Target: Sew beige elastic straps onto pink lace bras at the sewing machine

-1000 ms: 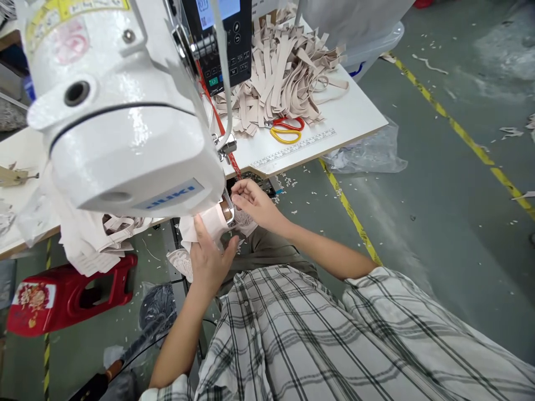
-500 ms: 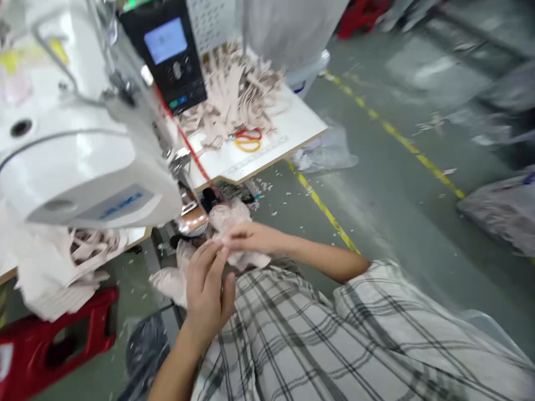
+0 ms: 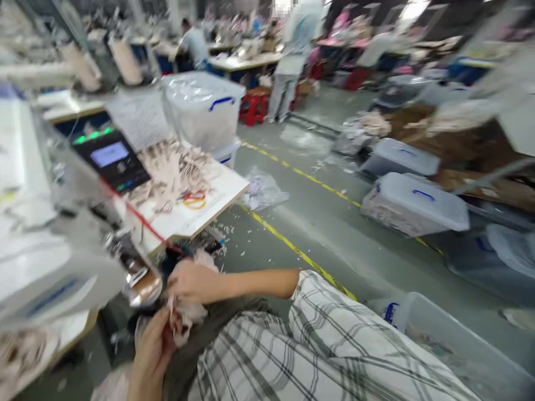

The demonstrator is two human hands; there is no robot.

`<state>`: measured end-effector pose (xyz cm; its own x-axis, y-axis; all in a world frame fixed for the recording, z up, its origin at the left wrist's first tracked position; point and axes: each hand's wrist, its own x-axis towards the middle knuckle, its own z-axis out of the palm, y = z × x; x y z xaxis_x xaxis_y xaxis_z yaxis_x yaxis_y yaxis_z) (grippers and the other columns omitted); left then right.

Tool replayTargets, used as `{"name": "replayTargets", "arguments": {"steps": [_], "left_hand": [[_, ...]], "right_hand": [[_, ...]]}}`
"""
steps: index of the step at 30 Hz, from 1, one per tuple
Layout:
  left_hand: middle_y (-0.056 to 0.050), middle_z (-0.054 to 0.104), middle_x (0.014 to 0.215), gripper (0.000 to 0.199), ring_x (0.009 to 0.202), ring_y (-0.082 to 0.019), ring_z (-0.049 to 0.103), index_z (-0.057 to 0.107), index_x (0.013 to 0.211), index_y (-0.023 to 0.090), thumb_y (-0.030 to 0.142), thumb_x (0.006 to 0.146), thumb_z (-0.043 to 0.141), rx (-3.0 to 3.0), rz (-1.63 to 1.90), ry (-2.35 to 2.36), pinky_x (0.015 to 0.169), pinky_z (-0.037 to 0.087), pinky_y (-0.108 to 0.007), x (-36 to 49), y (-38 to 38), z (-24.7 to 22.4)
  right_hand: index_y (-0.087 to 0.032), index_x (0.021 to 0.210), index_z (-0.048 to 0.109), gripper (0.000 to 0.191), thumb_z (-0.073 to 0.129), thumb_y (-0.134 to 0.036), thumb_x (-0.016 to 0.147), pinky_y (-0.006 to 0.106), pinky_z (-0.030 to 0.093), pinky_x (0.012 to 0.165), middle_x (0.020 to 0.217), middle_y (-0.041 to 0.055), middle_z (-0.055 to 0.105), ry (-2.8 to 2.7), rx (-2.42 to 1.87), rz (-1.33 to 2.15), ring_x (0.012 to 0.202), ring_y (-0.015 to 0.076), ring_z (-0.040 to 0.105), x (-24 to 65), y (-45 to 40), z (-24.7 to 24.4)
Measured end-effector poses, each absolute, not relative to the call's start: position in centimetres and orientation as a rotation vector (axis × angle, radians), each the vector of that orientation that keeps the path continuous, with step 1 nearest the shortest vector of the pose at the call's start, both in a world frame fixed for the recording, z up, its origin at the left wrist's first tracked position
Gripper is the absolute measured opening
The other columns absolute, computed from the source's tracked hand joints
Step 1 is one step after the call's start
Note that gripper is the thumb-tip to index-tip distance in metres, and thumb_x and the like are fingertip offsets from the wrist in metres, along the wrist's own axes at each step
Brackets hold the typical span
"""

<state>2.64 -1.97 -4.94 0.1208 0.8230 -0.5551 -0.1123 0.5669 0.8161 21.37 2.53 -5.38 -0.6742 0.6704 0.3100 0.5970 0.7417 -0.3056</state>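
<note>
Bright, diffuse indoor light. Screen (image 3: 109,154) glowing beyond right hand (image 3: 192,282), to left; glare on metal machine part (image 3: 144,285) just left of same hand. Dim shadow left of left hand (image 3: 152,341). Motion blur smears bins (image 3: 424,201) far right of right hand; background soft; edges stretched, wide-angle.

Wht tbl (image 3: 228,182) w/ pile of beige strips (image 3: 175,169) & red/yel scissors (image 3: 194,198)

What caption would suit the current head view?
A person's left hand and right hand handle crumpled pale pink fabric beside a white sewing machine.
</note>
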Motion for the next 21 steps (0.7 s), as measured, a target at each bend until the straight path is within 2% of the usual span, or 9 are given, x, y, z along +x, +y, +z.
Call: {"name": "replayTargets", "arguments": {"steps": [2, 3, 5, 8, 10, 15, 19, 21], "left_hand": [[0.003, 0.056, 0.06, 0.04, 0.055, -0.011, 0.051, 0.067, 0.071, 0.017, 0.051, 0.058, 0.085, 0.736, 0.825, 1.304, 0.052, 0.045, -0.022, 2.7, -2.4, -4.1], [0.002, 0.06, 0.065, 0.036, 0.059, -0.011, 0.053, 0.068, 0.075, 0.018, 0.048, 0.063, 0.083, 0.73, 0.849, 1.343, 0.056, 0.045, -0.021, 2.5, -2.6, -3.9], [0.001, 0.059, 0.068, 0.029, 0.063, -0.011, 0.051, 0.068, 0.076, 0.018, 0.046, 0.082, 0.068, 1.021, 0.834, 1.393, 0.059, 0.043, -0.022, 1.9, -2.8, -3.8], [0.0, 0.057, 0.067, 0.032, 0.065, -0.013, 0.05, 0.066, 0.075, 0.018, 0.042, 0.093, 0.055, 1.264, 0.794, 1.433, 0.062, 0.041, -0.023, 1.3, -3.2, -3.9], [0.0, 0.059, 0.069, 0.032, 0.067, -0.013, 0.053, 0.066, 0.077, 0.017, 0.041, 0.094, 0.053, 1.289, 0.796, 1.445, 0.065, 0.042, -0.023, 1.2, -3.4, -3.8], [-0.002, 0.065, 0.07, 0.034, 0.067, -0.014, 0.056, 0.066, 0.074, 0.016, 0.041, 0.094, 0.052, 1.27, 0.779, 1.486, 0.065, 0.044, -0.024, 1.2, -3.1, -4.2], [0.003, 0.05, 0.054, 0.038, 0.055, -0.011, 0.044, 0.054, 0.062, 0.018, 0.045, 0.088, 0.061, 1.224, 0.722, 1.539, 0.055, 0.035, -0.023, 0.5, -2.1, -5.4], [0.004, 0.049, 0.056, 0.037, 0.053, -0.01, 0.041, 0.055, 0.064, 0.018, 0.046, 0.087, 0.061, 1.145, 0.744, 1.502, 0.053, 0.033, -0.022, 0.1, -1.8, -6.0]], "right_hand": [[-0.016, 0.121, 0.067, 0.036, 0.06, -0.04, 0.094, 0.035, 0.046, 0.099, 0.121, 0.0115, 0.068, -2.271, -1.089, 0.403, 0.114, 0.0216, 0.059, 21.2, 1.6, -5.6], [-0.014, 0.118, 0.068, 0.039, 0.06, -0.043, 0.095, 0.036, 0.045, 0.102, 0.118, 0.0126, 0.069, -2.167, -1.115, 0.484, 0.115, 0.0228, 0.059, 21.0, 1.2, -5.8], [-0.015, 0.115, 0.069, 0.039, 0.056, -0.047, 0.096, 0.035, 0.047, 0.097, 0.111, 0.0115, 0.071, -2.101, -1.093, 0.646, 0.109, 0.0224, 0.062, 20.6, 0.8, -6.3], [-0.02, 0.112, 0.072, 0.034, 0.052, -0.045, 0.099, 0.031, 0.049, 0.081, 0.102, 0.0086, 0.073, -2.047, -1.102, 0.746, 0.097, 0.0199, 0.065, 19.8, 0.5, -7.1], [-0.022, 0.109, 0.074, 0.03, 0.052, -0.042, 0.1, 0.031, 0.049, 0.079, 0.099, 0.0071, 0.073, -2.015, -1.084, 0.745, 0.094, 0.0186, 0.066, 19.4, 0.1, -7.6], [-0.025, 0.104, 0.076, 0.026, 0.052, -0.034, 0.1, 0.032, 0.05, 0.086, 0.101, 0.0058, 0.076, -2.021, -1.031, 0.695, 0.097, 0.018, 0.068, 18.5, -1.0, -8.9], [-0.024, 0.107, 0.075, 0.03, 0.05, -0.037, 0.1, 0.029, 0.052, 0.084, 0.105, 0.0055, 0.076, -2.249, -0.984, 0.674, 0.098, 0.0175, 0.068, 20.5, 2.4, -9.8], [-0.021, 0.118, 0.071, 0.033, 0.046, -0.034, 0.101, 0.029, 0.051, 0.087, 0.114, 0.0073, 0.073, -2.272, -1.238, 0.583, 0.104, 0.0185, 0.066, 23.3, 6.8, -9.7]]}}
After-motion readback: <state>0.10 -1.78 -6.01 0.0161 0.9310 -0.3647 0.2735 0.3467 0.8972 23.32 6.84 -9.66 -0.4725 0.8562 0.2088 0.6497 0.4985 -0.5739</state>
